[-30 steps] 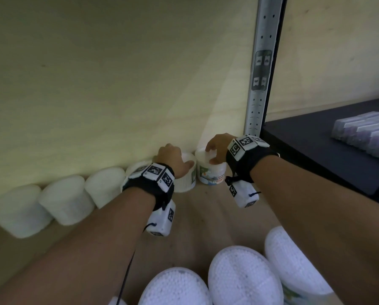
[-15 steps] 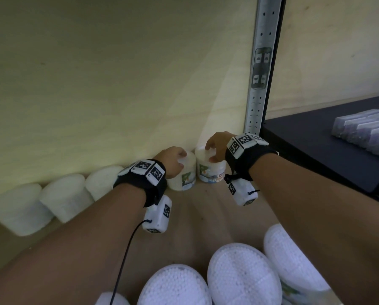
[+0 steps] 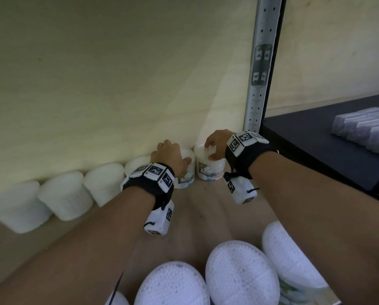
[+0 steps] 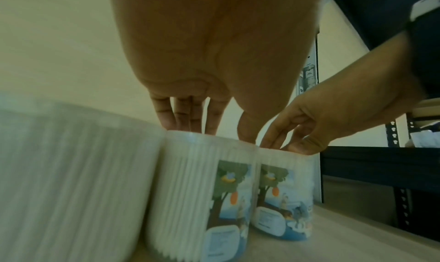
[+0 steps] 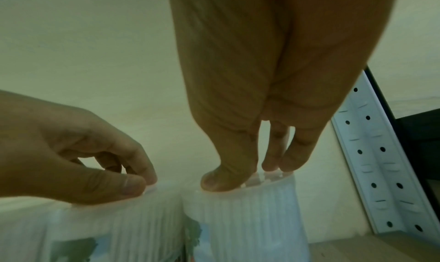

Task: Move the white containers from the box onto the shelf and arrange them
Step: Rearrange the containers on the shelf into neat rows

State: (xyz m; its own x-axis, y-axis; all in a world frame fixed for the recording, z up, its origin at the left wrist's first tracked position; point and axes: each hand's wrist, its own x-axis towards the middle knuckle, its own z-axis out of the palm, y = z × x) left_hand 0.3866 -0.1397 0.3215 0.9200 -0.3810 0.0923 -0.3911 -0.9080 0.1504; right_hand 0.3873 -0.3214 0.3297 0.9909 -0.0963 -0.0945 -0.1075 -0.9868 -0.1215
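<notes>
Two white ribbed containers with tree-picture labels stand side by side on the wooden shelf (image 3: 206, 219), against the back panel. My left hand (image 3: 175, 155) grips the top rim of the left container (image 3: 185, 180) from above, fingers on the far edge and thumb on the near edge. In the left wrist view the same left hand (image 4: 214, 134) sits on this container (image 4: 190, 190). My right hand (image 3: 210, 149) pinches the lid of the right container (image 3: 210, 170) between thumb and fingers. That pinch (image 5: 250, 175) also shows on the container (image 5: 250, 219) in the right wrist view.
More white containers (image 3: 65, 194) line the back panel to the left, touching each other. Several containers with beaded tops (image 3: 241, 271) sit nearest me at the bottom. A perforated metal upright (image 3: 259, 73) bounds the shelf on the right; beyond it a dark shelf (image 3: 316, 150) holds pale packs (image 3: 369, 130).
The left container has turned, so its label now faces me. My left wrist swung left and back. The right hand and its container have stayed put.
</notes>
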